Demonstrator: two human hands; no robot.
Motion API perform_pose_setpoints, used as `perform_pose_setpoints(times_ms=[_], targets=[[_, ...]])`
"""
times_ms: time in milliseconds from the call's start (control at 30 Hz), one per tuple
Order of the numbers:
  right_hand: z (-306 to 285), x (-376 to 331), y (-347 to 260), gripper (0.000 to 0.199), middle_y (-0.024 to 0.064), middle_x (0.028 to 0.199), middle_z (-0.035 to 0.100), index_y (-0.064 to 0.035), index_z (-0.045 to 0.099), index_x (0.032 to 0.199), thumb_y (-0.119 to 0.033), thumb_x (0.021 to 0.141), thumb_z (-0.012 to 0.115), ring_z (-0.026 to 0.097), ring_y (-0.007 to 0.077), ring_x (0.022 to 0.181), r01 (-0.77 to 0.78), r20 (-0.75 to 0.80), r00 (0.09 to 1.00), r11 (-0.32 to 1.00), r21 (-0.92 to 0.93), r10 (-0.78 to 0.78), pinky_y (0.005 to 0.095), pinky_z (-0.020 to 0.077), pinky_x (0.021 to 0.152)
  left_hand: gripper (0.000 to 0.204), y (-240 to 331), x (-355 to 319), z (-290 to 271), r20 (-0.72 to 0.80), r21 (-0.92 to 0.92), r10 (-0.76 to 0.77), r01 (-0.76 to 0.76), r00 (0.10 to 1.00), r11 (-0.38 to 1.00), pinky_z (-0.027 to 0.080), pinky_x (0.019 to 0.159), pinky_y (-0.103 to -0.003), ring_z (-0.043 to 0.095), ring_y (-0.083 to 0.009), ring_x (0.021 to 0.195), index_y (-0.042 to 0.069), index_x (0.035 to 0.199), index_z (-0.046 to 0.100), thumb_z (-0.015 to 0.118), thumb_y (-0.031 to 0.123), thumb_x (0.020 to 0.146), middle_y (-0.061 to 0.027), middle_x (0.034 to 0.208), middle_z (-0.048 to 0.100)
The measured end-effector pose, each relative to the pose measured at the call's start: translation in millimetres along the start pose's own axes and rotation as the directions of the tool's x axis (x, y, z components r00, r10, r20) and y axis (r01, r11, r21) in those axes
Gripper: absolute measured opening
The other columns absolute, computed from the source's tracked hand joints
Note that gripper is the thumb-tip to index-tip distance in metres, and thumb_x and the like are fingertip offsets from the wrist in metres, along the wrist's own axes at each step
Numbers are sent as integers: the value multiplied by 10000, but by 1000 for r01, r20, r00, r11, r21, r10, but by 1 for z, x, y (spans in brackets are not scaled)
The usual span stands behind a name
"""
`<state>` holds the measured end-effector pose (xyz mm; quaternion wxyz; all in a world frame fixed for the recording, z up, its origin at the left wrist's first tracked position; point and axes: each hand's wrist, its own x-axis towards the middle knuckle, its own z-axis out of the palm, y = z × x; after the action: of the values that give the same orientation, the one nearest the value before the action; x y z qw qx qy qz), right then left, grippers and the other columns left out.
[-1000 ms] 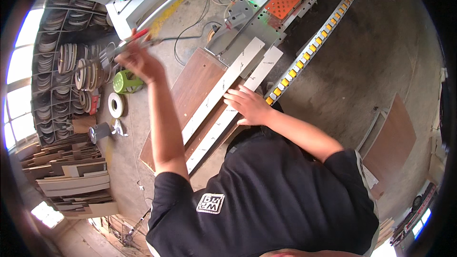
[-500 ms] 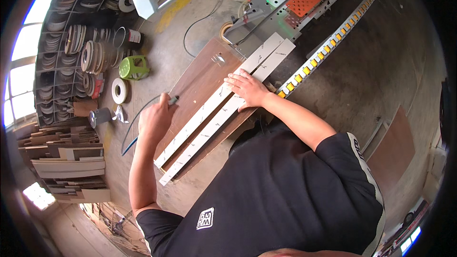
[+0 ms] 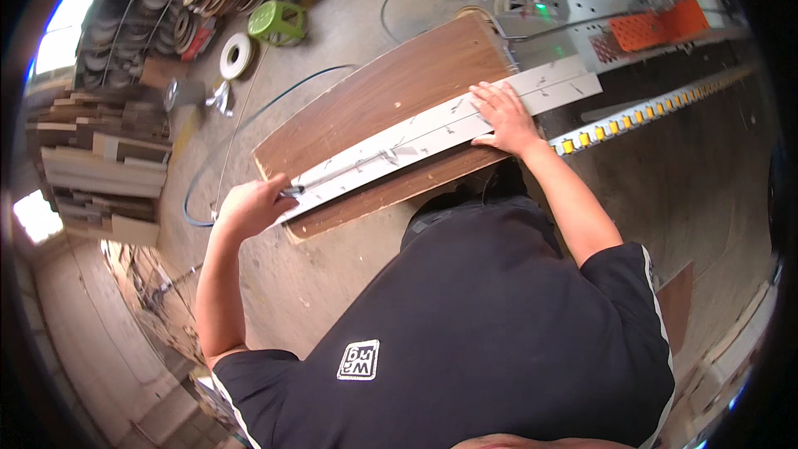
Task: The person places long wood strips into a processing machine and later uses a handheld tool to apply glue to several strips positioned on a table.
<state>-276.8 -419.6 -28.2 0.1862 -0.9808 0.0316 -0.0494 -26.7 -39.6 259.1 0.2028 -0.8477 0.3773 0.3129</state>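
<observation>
Two long white strips (image 3: 432, 129) lie side by side, lengthwise on a brown wooden board (image 3: 374, 96). Their far right ends reach past the board onto the metal machine bed. My right hand (image 3: 503, 120) rests flat across both strips near that end, fingers spread. At the strips' near left end, my left hand (image 3: 253, 204) is closed around what looks like an air-hose nozzle, its dark tip (image 3: 293, 191) pointing out over the strips. The hand hides most of its body. A blue-green hose (image 3: 189, 191) loops from behind my left wrist toward the board's far side.
At right, a machine with an orange perforated plate (image 3: 657, 33) adjoins a rail of yellow rollers (image 3: 615, 129). A green stool (image 3: 278, 22), a white roll (image 3: 237, 56) and a grey can (image 3: 183, 94) stand left, before racks of rolls and stacked boards (image 3: 100, 170).
My left hand moved from over the brown board to the strips' left end. The gap between the strips has closed. The view has turned, and my right hand stays on the strips.
</observation>
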Motion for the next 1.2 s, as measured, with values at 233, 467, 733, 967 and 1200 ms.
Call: perform_pose_setpoints(times_ms=[233, 467, 733, 967, 1200], targets=[[17, 24, -37, 958, 61, 1628, 411, -103, 527, 1469, -568, 699, 856, 315, 260, 1542, 62, 35, 997, 998, 26, -63, 539, 171, 1296, 281, -68, -74, 35, 35, -85, -240, 242, 970, 966, 538, 741, -490, 702, -378, 886, 111, 986, 632, 727, 368, 922, -147, 891, 730], [33, 29, -55, 934, 55, 1598, 456, -121, 540, 1464, -549, 696, 855, 371, 271, 1510, 108, -13, 994, 994, 25, -107, 552, 184, 1288, 289, -134, -145, 83, 139, -56, -390, 400, 910, 915, 545, 757, -484, 709, -373, 917, 133, 1056, 679, 721, 382, 917, -135, 911, 739], [31, 31, -58, 888, 56, 1556, 506, -129, 579, 1420, -536, 682, 861, 413, 285, 1482, 121, -30, 992, 992, 35, -120, 557, 212, 1274, 301, -201, -195, 128, 115, 14, -632, 634, 767, 773, 545, 788, -475, 706, -355, 935, 118, 1012, 664, 754, 370, 873, -137, 937, 734], [34, 22, -51, 886, 65, 1586, 482, -118, 590, 1411, -575, 697, 847, 393, 281, 1505, 148, -58, 987, 989, 24, -147, 556, 228, 1268, 269, -195, -158, 106, -151, 167, -356, 378, 922, 911, 508, 775, -462, 700, -312, 910, 150, 1018, 649, 756, 352, 876, -71, 903, 717], [18, -3, -55, 843, 172, 1620, 422, 19, 529, 1452, -534, 857, 755, 348, 334, 1530, -108, -78, 992, 993, -44, 104, 506, 248, 1265, 241, -139, -23, 70, -539, 356, 241, -40, 807, 933, 455, 804, -386, 655, -193, 864, 195, 1082, 650, 752, 270, 878, 20, 870, 658]])
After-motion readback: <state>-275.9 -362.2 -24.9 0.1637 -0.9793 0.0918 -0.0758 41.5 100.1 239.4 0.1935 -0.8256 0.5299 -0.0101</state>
